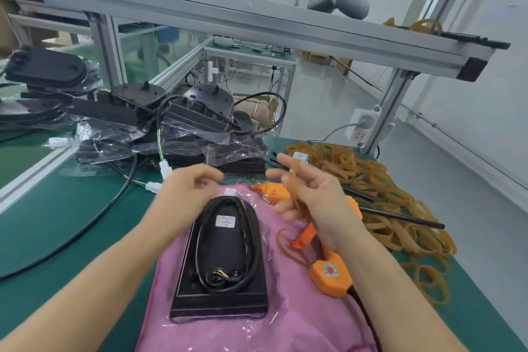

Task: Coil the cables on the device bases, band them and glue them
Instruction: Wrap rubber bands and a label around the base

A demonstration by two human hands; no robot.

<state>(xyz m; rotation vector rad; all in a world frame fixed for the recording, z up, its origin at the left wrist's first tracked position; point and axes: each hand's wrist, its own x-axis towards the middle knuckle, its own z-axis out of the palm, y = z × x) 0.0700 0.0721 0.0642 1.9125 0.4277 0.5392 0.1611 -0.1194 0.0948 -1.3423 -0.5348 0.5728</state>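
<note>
A black device base (220, 286) lies on a pink cloth (288, 320) in front of me. Its black cable (255, 248) is coiled in a loop on top, with a white connector (230, 192) at the far end. My left hand (185, 191) hovers over the far end of the base, fingers curled, thumb and fingertips pinched together. My right hand (307, 191) is raised to the right, and a tan rubber band (294, 180) hangs across its spread fingers. An orange glue gun (320, 240) lies on the cloth under my right hand.
A heap of tan rubber bands (380, 194) covers the green table on the right. More black bases in clear bags (171, 123) are piled at the back, with loose cables and white connectors (165, 170). An aluminium frame (228, 23) crosses overhead. A black rod (400, 216) lies among the bands.
</note>
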